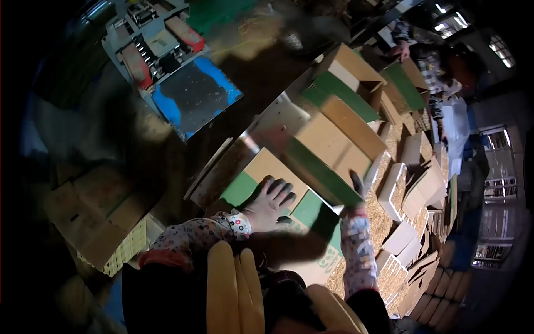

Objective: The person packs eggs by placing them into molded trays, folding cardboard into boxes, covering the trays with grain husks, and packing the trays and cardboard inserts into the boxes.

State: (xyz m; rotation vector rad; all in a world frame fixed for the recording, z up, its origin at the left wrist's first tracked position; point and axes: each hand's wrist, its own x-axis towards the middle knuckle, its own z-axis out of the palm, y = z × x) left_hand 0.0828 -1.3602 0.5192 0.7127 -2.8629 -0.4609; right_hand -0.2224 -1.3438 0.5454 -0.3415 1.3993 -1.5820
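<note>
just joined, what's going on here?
A person is handling cardboard cartons. Their left hand is spread over a closed green-and-brown carton, while the right hand is at the near end of another carton beside it; its exact grip is unclear. Loose tan material lies alongside. Farther off, another person's hand is by a green-sided carton.

The left hand [269, 208] is spread palm-down; the right hand [357, 190] stands edge-on.
</note>
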